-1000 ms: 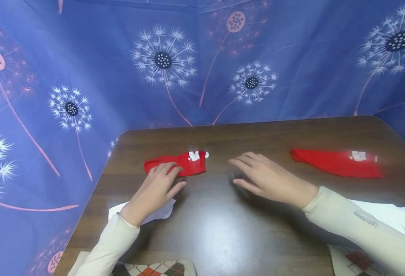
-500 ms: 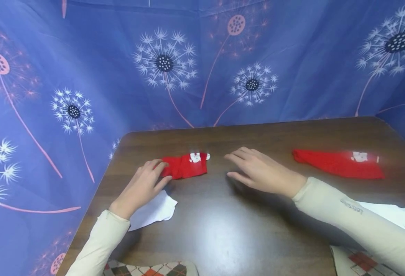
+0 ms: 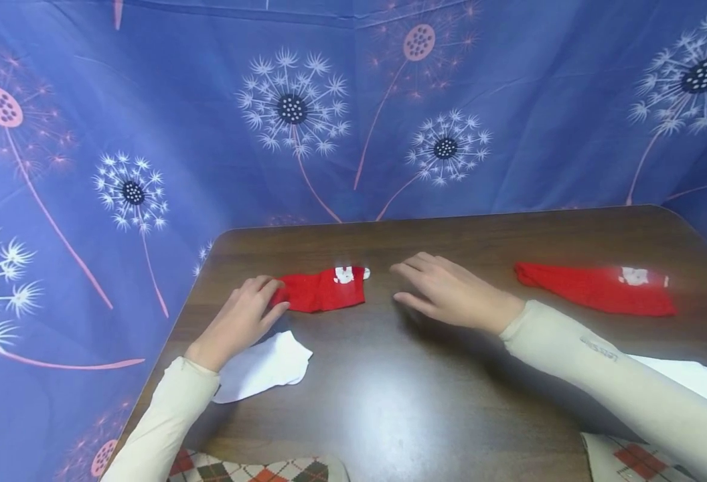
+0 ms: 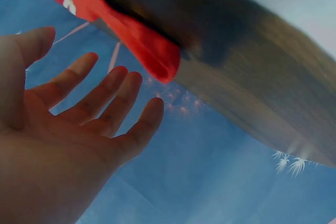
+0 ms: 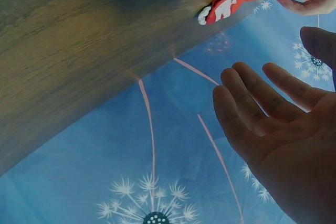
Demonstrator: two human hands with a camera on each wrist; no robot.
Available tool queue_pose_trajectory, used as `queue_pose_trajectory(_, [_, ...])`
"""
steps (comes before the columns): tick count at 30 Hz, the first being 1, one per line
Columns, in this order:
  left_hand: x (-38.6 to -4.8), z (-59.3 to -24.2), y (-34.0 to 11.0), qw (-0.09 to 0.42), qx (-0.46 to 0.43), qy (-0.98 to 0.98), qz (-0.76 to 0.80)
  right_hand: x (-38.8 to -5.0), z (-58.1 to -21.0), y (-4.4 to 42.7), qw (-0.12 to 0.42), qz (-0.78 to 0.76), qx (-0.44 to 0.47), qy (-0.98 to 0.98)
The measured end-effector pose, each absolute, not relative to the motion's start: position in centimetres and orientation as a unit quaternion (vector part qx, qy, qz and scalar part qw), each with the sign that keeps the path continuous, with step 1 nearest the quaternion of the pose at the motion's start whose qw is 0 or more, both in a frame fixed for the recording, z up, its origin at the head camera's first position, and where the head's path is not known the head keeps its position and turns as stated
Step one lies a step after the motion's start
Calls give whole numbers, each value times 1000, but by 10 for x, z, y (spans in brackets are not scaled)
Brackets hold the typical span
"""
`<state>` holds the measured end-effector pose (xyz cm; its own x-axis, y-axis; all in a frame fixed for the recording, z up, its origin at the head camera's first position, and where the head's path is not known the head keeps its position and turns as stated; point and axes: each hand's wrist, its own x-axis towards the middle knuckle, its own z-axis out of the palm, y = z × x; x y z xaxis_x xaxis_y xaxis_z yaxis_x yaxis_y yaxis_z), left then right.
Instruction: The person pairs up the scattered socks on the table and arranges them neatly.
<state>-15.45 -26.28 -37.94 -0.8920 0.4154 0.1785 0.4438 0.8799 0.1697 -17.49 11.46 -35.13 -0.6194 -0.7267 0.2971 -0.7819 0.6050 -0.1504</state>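
Note:
My left hand [image 3: 237,324] hovers by the left end of a red sock [image 3: 323,292] with a white animal-like figure at its cuff. In the left wrist view, the fingers are loosely spread with nothing held, and the red sock [image 4: 139,40] lies apart from them. Below that hand is a white sock [image 3: 266,368], partly covered by the wrist. My right hand [image 3: 444,291] is held over the table to the right of the red sock, fingers relaxed and holding nothing. Another red sock [image 3: 594,288] with a similar figure lies flat farther right.
A white cloth piece [image 3: 691,378] is partly hidden under the right forearm. Argyle-patterned knit pieces [image 3: 263,472] show at the front edge, one left and one right [image 3: 637,462], cut off by the frame. A blue dandelion-print curtain [image 3: 353,120] surrounds the brown table [image 3: 450,402].
My left hand has drawn back leftward along the red sock, uncovering more of it and the white sock. The right hand has shifted slightly left. The socks appear to stay put.

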Motion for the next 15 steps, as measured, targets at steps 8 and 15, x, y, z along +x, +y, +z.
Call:
queue_pose_trajectory(8, [-164, -381, -269, 49, -211, -971, -106, -182, -352, 100, 81, 127, 426, -892])
queue_pose_trajectory(15, [-169, -382, -272, 39, -197, -974, -105, -190, -352, 86, 87, 116, 433, -890])
